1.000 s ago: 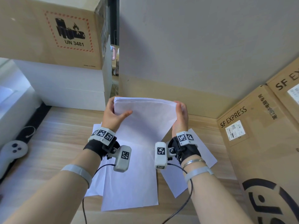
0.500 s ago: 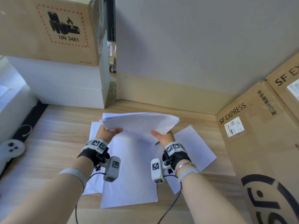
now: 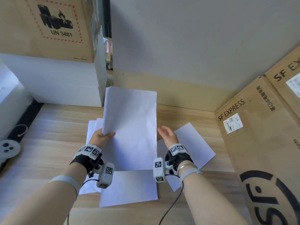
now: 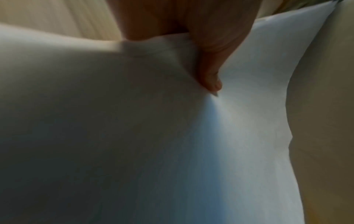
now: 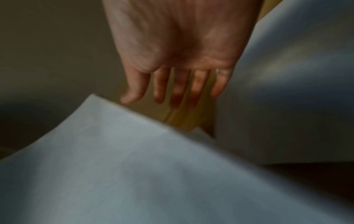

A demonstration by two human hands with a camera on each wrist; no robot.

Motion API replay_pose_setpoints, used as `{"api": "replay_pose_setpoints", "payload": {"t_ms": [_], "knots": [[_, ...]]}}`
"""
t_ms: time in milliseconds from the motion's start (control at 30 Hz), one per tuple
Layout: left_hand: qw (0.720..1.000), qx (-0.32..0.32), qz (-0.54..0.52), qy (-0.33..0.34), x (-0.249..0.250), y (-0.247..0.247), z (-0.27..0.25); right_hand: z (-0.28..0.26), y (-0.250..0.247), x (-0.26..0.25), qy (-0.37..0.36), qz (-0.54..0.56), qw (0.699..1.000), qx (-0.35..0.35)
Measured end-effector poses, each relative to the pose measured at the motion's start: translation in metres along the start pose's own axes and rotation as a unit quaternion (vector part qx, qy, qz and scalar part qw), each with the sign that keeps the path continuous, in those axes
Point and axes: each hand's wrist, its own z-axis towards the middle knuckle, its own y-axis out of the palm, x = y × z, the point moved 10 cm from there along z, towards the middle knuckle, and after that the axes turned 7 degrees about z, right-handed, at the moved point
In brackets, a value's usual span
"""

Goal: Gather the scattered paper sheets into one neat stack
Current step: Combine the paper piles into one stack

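A stack of white sheets point(image 3: 131, 125) hangs lengthwise above the wooden table, with my left hand point(image 3: 103, 137) pinching its left edge, thumb on top. In the left wrist view the thumb point(image 4: 208, 72) presses into the stack point(image 4: 191, 144). My right hand point(image 3: 166, 135) is open just right of the stack, fingers straight and apart from it; the right wrist view shows the spread fingers point(image 5: 180, 87) holding nothing. Loose sheets lie on the table: one below the stack point(image 3: 129, 187), one at the right point(image 3: 193, 146), one at the left point(image 3: 91, 129).
A white box point(image 3: 53, 82) with a brown carton point(image 3: 43, 26) on it stands at the back left. SF Express cartons point(image 3: 263, 135) wall in the right side. A wall panel point(image 3: 186, 46) rises behind. A white controller point(image 3: 8, 149) lies at the far left edge.
The stack was held in both hands and flipped from sideways to lengthwise. My right hand has let go and now stands open beside it; the left hand keeps hold.
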Motion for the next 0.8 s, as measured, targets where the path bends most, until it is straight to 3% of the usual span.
{"api": "replay_pose_setpoints", "payload": {"t_ms": [67, 167, 333, 467, 567, 667, 800], "knots": [[0.999, 0.011, 0.014, -0.032, -0.021, -0.006, 0.0, 0.001, -0.036, 0.053, 0.096, -0.049, 0.991, 0.084], [0.997, 0.009, 0.024, -0.074, -0.045, -0.009, -0.001, -0.024, -0.081, 0.112, 0.245, -0.09, 0.947, 0.188], [0.994, 0.009, 0.027, -0.108, -0.066, -0.009, -0.004, -0.045, -0.092, 0.158, 0.33, -0.04, 0.91, 0.248], [0.992, 0.016, 0.009, -0.124, -0.079, -0.011, -0.005, -0.033, -0.09, 0.153, 0.279, -0.013, 0.934, 0.223], [0.991, 0.021, 0.004, -0.133, -0.09, -0.015, -0.005, -0.033, -0.106, 0.151, 0.239, 0.041, 0.918, 0.314], [0.989, 0.034, -0.003, -0.147, -0.101, -0.027, -0.003, -0.021, -0.102, 0.121, 0.119, 0.018, 0.956, 0.269], [0.984, 0.047, -0.019, -0.17, -0.116, -0.043, -0.005, -0.011, -0.08, 0.088, 0.07, 0.072, 0.977, 0.188]]}}
